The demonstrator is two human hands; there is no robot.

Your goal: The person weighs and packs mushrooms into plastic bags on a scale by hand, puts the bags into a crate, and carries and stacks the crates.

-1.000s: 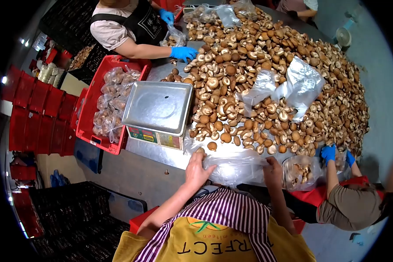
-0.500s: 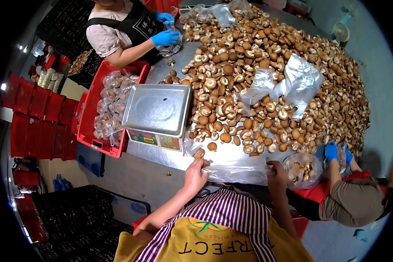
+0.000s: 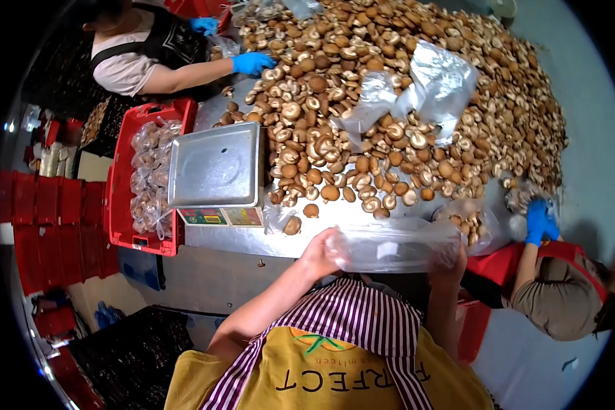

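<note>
A clear plastic bag (image 3: 389, 246) is stretched between my two hands at the table's front edge. My left hand (image 3: 321, 253) grips its left end, the fingers partly behind the film. The right end is in my right hand (image 3: 449, 263), which shows through the plastic. Just beyond the bag lie loose mushrooms (image 3: 369, 203) at the front of a large heap. One mushroom (image 3: 292, 225) sits apart, up and left of my left hand. The bag looks flat, with no mushrooms visible in it.
Left of the heap stands a metal-topped scale (image 3: 217, 164), beside a red crate (image 3: 116, 205) of filled bags. Loose plastic bags (image 3: 444, 82) lie on the heap. Co-workers in blue gloves stand at the upper left and right. A partly filled bag (image 3: 473, 222) lies right of my right hand.
The view has shifted, so the table sits further left. My hands have spread the bag wider and lifted it. The upper-left co-worker's gloved hand has reached back to the heap.
</note>
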